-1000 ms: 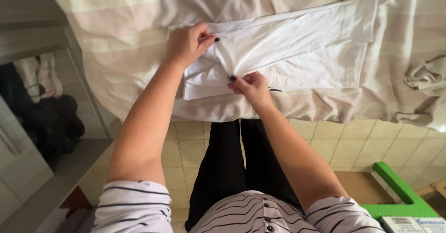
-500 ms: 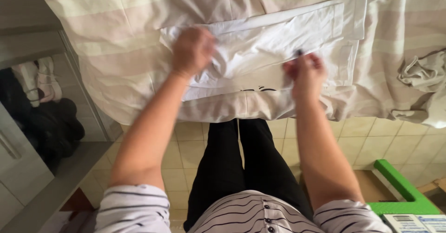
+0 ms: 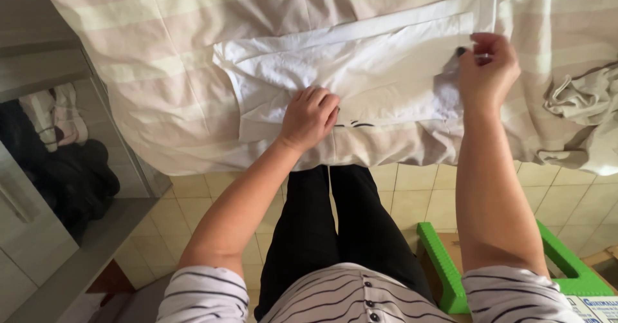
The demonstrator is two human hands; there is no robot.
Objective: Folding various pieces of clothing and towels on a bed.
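Fabric edges set the limits in the head view: the folded white garment (image 3: 360, 78) lies flat on the striped bedsheet (image 3: 161, 53), its near edge close to where the sheet drops over the bed side. The left hand (image 3: 310, 118) rests knuckles up on that near edge, fingers curled together and pressing the cloth. The right hand (image 3: 487, 65) is at the garment's right end, thumb and fingertips pinched on the white cloth there. Open sheet spreads to the left and far side; to the right, a crumpled beige cloth (image 3: 579, 107) lies near the right hand but apart from it.

The garment is thin, smooth cotton with soft creases and a long straight folded band along its far edge. The sheet is pale pink with cream stripes, loosely wrinkled.

Below the bed edge is a floor of cream tiles (image 3: 193, 213), with a green plastic frame (image 3: 444, 265) at the near right.
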